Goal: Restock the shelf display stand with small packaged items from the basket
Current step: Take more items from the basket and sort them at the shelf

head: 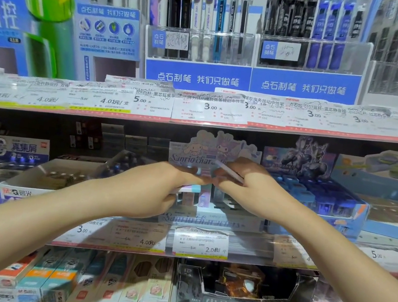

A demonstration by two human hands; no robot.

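Observation:
A pastel cartoon-character display box stands on the middle shelf, with a tall printed back card. Small pastel packaged items stand inside it. My left hand reaches in from the left and grips a small pink-and-teal pack over the box. My right hand comes in from the right and pinches a thin white pack just above the box. The two hands almost touch at the fingertips. The basket is out of view.
A blue display box of small blue items sits right beside the pastel box. Grey trays lie to the left. The upper shelf edge with price tags hangs close above my hands. Pens stand above, boxed goods below.

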